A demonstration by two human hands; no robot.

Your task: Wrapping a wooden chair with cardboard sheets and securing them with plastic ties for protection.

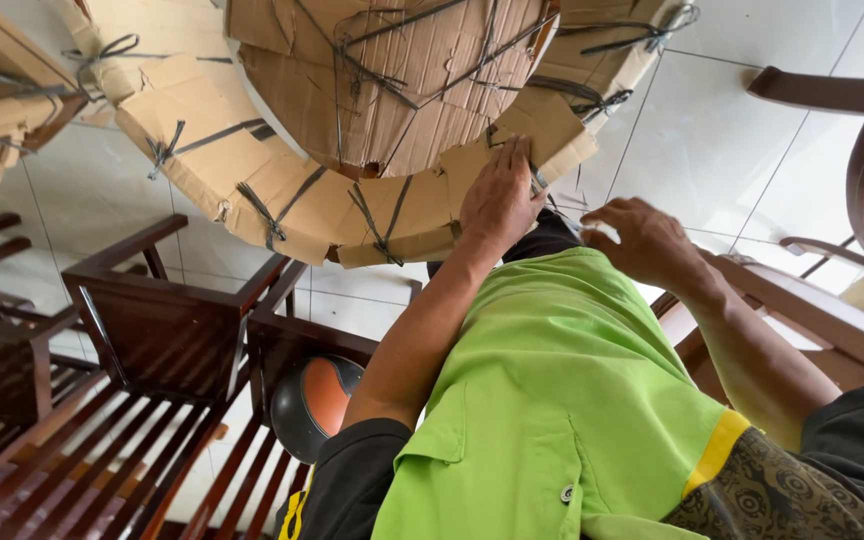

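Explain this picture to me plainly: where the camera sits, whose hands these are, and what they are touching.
The single picture comes from a camera worn on a person's head, looking down at their own two bare hands; there is no machine. The left hand lies flat on the edge of a large round thing wrapped in brown cardboard and bound with dark straps. The right hand hovers beside that edge; whether it grips anything is unclear. Below is the person's green shirt. Everything stands on a white tiled floor, with dark wooden chairs at left and an orange and black ball beneath them.
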